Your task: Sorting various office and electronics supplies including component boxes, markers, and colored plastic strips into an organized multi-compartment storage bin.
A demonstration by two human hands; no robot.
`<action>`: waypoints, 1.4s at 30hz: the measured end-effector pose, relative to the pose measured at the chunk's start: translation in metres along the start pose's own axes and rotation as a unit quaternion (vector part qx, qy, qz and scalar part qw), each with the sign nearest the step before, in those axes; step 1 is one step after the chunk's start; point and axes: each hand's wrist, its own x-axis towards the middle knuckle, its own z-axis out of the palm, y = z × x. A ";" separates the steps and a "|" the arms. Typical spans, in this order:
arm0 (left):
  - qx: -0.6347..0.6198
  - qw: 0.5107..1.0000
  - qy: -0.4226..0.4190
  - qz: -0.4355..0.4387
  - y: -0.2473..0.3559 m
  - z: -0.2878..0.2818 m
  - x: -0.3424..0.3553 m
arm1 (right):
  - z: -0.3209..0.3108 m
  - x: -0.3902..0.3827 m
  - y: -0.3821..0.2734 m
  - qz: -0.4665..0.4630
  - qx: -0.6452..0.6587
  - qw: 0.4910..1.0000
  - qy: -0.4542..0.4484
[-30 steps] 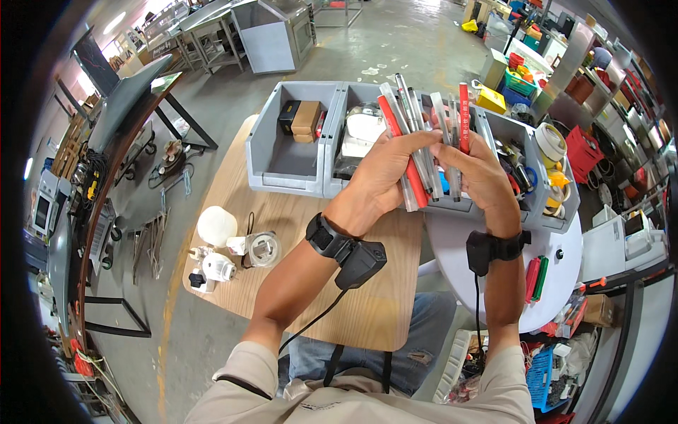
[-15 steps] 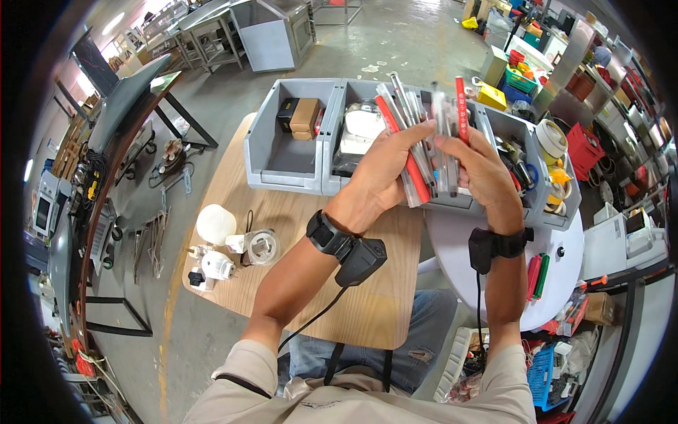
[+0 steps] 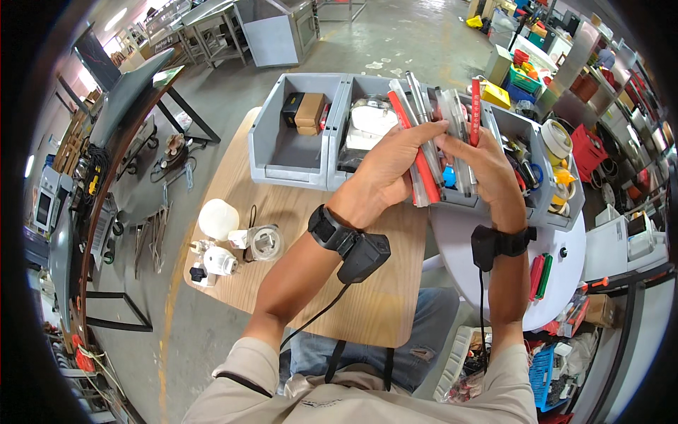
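Evenly squeeze the pens your left hand and right hand have fingers clamped on, so none slip.

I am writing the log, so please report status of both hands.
Left hand: holds pens, one red. Right hand: holds more pens, one red. Grey bins behind pens.

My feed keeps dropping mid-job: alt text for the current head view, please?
A person's left hand and right hand each grip a bundle of red and clear pens, before a row of grey bins. A white globe sits on the left side of a wooden table.
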 end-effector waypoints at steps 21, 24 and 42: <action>0.030 0.999 0.028 0.010 -0.003 0.000 0.000 | 0.013 -0.001 0.002 0.072 0.097 0.990 0.076; 0.019 0.999 0.041 0.011 -0.003 0.003 0.000 | 0.003 0.005 0.013 0.067 0.136 0.987 0.056; 0.021 1.000 0.023 -0.001 -0.005 0.004 -0.001 | 0.011 -0.002 -0.002 0.003 -0.021 0.999 -0.032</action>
